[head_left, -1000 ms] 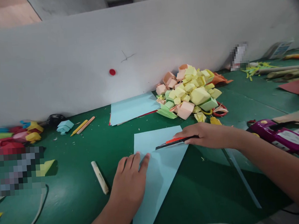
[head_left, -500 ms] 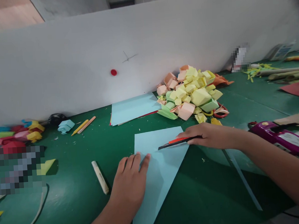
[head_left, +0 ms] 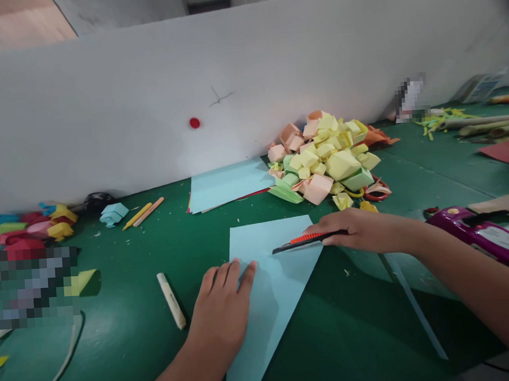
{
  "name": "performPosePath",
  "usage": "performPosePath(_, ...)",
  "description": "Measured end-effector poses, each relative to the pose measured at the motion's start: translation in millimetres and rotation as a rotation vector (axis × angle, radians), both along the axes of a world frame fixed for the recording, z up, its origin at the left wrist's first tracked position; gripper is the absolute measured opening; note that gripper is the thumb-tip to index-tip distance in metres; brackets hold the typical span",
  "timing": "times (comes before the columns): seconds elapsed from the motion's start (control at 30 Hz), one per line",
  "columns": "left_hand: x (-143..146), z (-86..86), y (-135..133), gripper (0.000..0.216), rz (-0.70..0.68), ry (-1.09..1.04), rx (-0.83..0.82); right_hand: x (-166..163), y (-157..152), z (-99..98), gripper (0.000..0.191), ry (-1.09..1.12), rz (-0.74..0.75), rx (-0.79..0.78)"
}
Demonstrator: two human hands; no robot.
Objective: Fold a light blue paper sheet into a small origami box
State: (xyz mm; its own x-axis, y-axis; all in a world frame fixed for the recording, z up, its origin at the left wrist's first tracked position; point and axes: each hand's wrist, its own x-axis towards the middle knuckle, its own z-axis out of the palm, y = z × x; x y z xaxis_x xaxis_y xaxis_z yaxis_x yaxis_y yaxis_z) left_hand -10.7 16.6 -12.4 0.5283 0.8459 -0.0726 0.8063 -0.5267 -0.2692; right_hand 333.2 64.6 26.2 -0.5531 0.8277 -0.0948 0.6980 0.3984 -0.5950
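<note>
A light blue sheet of paper (head_left: 274, 304) lies on the green table in front of me. My left hand (head_left: 222, 301) rests flat on its left side, fingers stretched out. Over the paper's upper right part, my right hand (head_left: 347, 229) grips a utility knife (head_left: 309, 240) with a black and orange body. The knife's tip points left, low above the sheet; whether it touches the paper I cannot tell. A white capped marker (head_left: 171, 301) lies left of my left hand.
Folded yellow, pink and green paper pieces (head_left: 332, 157) are heaped against the white wall (head_left: 116, 118). More blue sheets (head_left: 230, 184) lie at the back. Two coloured pencils (head_left: 142, 213) sit left. A purple device (head_left: 476, 231) with a black cord stands right, near a narrow blue strip (head_left: 419, 312).
The knife in my right hand has shifted very slightly to the right. My left hand stays in place on the paper.
</note>
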Motion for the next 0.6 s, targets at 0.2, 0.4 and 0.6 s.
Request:
performPosePath(0.2, -1.1, -1.6, -0.5, 0.068, -0.012, -0.008, 0.032, -0.4, -1.5, 2.8, 0.047, 0.001, 0.001, -0.029)
performPosePath(0.4, -1.6, -1.8, -0.1, 0.066, -0.016, -0.006, 0.038, 2.8, -2.9, -0.1, 0.047, 0.005, -0.009, -0.005)
performPosePath(0.6, -1.5, -2.8, 0.2, 0.067, -0.023, -0.001, 0.044, 5.6, -2.7, -1.6, 0.049, -0.042, -0.002, -0.003)
